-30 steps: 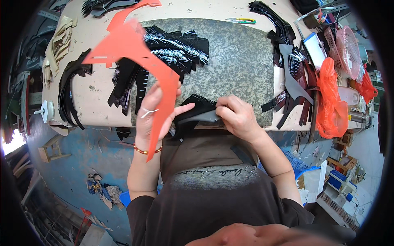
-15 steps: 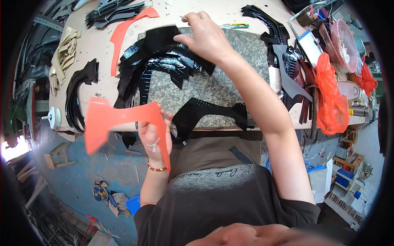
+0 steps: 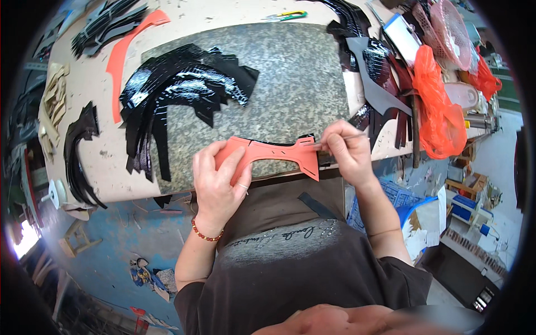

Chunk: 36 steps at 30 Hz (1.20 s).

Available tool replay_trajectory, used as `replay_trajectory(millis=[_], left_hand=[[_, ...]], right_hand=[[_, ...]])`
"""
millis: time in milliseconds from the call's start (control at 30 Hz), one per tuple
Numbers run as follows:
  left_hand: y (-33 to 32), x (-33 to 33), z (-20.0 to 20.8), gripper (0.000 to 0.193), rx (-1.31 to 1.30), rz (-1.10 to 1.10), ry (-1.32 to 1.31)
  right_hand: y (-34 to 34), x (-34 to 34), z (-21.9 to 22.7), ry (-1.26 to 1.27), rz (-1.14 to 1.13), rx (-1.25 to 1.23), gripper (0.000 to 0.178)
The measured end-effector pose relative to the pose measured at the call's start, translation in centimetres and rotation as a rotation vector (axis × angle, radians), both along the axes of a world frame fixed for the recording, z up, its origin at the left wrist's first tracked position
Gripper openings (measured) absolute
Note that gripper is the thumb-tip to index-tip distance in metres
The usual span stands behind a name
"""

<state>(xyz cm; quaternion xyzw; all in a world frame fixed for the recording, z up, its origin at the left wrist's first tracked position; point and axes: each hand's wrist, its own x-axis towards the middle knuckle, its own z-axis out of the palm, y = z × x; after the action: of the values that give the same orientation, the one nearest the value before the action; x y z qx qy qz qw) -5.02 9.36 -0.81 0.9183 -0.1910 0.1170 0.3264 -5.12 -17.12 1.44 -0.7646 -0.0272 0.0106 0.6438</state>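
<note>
An orange shoe-part template (image 3: 273, 151), with short slots cut in it, lies over a black glossy cut piece (image 3: 307, 137) at the stone slab's near edge. Only slivers of the black piece show around the template. My left hand (image 3: 219, 173) grips the template's wide left end, fingers bent over it. In my right hand (image 3: 349, 153), thumb and fingers pinch a slim silver pen-like tool (image 3: 353, 136), its tip at the template's right end. Beyond my left hand, a fanned stack of black glossy pieces (image 3: 184, 84) rests partly on the mottled slab (image 3: 279, 72).
A second orange template (image 3: 118, 67) and bundled dark pieces (image 3: 106, 28) lie far left. Another black stack (image 3: 81, 151) is nearer. A yellow-green cutter (image 3: 287, 16) lies at the back. On the right are a grey template (image 3: 371, 84), red plastic bag (image 3: 438, 106) and pink basket (image 3: 449, 33).
My left hand has brought the orange template down onto the black piece. My right hand, with the silver tool, has come back from the stack to the template's right end.
</note>
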Motion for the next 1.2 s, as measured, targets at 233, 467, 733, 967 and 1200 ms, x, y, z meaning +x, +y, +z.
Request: replay_trajectory(millis=[233,467,733,967,1200], left_hand=[[-0.8,-0.3,-0.2,0.034,0.014,0.028,-0.02],[-1.0,-0.3,-0.2,0.034,0.033,0.034,-0.005],[-0.8,-0.2,-0.4,0.034,0.003,0.028,0.019],[-0.8,-0.3,-0.3,0.033,0.017,0.025,-0.004],[-0.9,-0.3,-0.3,0.033,0.004,0.027,0.002]], right_hand=[[-0.6,-1.4,-2.5,-0.149,-0.099,-0.21,0.016],[0.1,-0.6,-2.3,-0.232,-0.068,-0.266,0.014],[-0.6,-0.4,-2.6,-0.247,-0.166,-0.342,0.019],[-0.3,-3.0,-1.9,-0.438,0.16,-0.247,0.013],[0.3,-3.9,-3.4,-0.477,0.122,-0.276,0.017]])
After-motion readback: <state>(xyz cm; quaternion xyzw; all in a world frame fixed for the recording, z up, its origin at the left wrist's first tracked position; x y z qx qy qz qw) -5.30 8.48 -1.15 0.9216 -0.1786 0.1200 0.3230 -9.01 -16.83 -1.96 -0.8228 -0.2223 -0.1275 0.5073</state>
